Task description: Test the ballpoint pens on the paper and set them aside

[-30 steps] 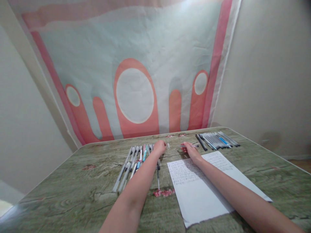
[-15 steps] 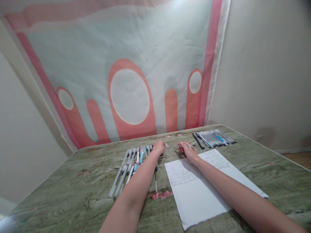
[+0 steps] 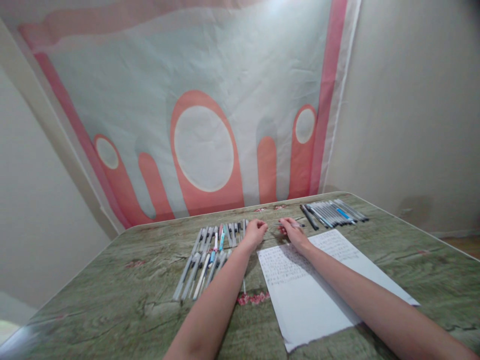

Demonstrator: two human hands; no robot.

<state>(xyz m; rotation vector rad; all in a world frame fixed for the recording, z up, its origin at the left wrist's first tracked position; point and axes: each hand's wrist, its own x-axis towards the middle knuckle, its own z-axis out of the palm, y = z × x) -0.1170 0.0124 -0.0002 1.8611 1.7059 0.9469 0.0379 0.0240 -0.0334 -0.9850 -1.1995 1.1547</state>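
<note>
My right hand (image 3: pixel 291 232) grips a slim pen (image 3: pixel 301 225) between its fingers, above the top left edge of a handwritten sheet of paper (image 3: pixel 307 310). The pen lies nearly level, with its dark end pointing right. To the left, my left hand (image 3: pixel 256 232) is closed in a pinch, a small gap away from the right. Whatever its fingertips hold is hidden or too small to make out. Two rows of clear-bodied pens and pen parts (image 3: pixel 183 280) are laid out left of this hand. My left forearm covers part of them.
At the back right lies a row of dark and clear pens (image 3: pixel 326 214), including a blue one (image 3: pixel 342 215). The wood-patterned table (image 3: pixel 112 300) bears printed pink flowers (image 3: pixel 255 298). A pink and grey cloth (image 3: pixel 247 75) hangs behind the table.
My left hand has moved right, closer to my right hand; the small pale piece at its fingertips no longer shows. My right hand keeps the pen, its fingers curled slightly more. The view has shifted slightly.
</note>
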